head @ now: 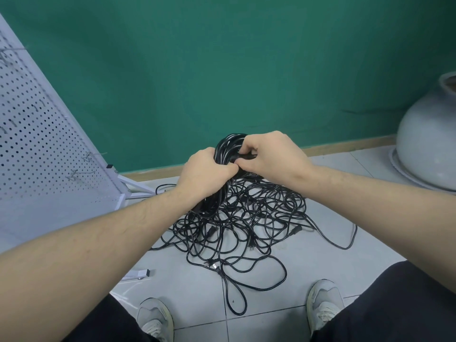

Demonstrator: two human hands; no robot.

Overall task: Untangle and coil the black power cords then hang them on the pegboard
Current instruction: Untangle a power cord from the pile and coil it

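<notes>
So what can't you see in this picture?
- Head view: part of the coil is hidden by the left hand and right hand.
- The grey pot is cut off by the right edge.
- The pegboard runs off the left edge; its hooks are too small.

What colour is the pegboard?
White, dotted with small dark holes; the pegboard shows in the head view.

Pot [429,141] cropped by right edge
</notes>
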